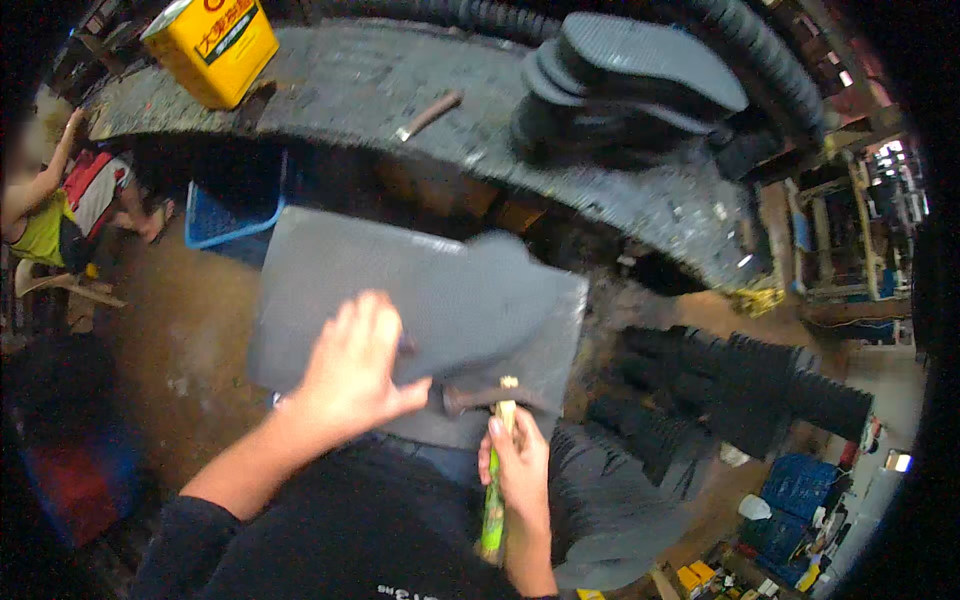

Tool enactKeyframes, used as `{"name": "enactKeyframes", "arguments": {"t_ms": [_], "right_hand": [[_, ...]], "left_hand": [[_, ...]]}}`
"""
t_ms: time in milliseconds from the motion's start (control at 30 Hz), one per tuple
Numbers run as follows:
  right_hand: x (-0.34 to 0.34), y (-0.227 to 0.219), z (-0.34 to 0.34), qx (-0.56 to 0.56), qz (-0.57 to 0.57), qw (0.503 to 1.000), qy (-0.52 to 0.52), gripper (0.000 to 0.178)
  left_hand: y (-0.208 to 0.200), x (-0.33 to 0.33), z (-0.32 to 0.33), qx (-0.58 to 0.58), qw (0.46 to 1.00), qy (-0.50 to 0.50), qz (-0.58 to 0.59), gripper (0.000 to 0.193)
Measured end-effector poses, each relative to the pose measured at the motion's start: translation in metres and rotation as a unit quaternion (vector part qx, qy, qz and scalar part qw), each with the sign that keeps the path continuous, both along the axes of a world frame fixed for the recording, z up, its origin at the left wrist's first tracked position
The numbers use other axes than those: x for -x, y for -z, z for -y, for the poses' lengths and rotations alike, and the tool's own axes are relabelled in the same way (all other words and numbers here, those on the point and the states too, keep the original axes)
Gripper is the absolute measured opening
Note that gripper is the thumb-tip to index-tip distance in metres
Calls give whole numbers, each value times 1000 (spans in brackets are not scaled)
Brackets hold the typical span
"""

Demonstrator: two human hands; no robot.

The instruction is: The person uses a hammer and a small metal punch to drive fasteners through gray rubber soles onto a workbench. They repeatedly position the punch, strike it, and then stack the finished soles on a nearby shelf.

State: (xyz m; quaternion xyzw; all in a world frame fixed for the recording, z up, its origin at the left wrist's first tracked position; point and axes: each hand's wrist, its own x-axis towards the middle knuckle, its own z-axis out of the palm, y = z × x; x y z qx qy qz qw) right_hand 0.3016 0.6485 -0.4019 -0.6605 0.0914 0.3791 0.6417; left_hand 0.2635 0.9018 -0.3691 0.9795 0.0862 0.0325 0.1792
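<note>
A grey board [310, 245] lies over my lap, with a dark grey shoe sole [490, 300] flat on it. My left hand [355, 362] rests on the near left part of the sole, fingers stretched out and thumb spread. A small dark bit shows beside its fingers, too blurred to name. In my right hand [520, 465] is a hammer [463, 401], gripped by its green and yellowish handle just below the head. The hammer head sits over the board's near edge, close to the sole; whether it touches the board I cannot tell.
Ahead runs a curved workbench [340, 85] bearing a yellow can [215, 50], a wooden-handled tool [430, 115] and stacked soles [640, 65]. A blue crate [235, 215] stands under it. More stacked soles [740, 390] lie at right. Another person [60, 205] sits far left.
</note>
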Motion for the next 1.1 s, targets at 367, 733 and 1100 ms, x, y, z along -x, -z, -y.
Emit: {"name": "enactKeyframes", "arguments": {"t_ms": [367, 733, 1100], "right_hand": [[-42, 3, 5, 176, 185, 966, 39, 36], [-102, -61, -15, 467, 415, 746, -230, 44], [-303, -210, -123, 276, 847, 451, 60, 16]], "left_hand": [[-54, -26, -25, 90, 996, 23, -3, 63], [-204, -297, -32, -84, 962, 130, 224, 72], [-202, -338, -132, 145, 969, 27, 200, 59]]}}
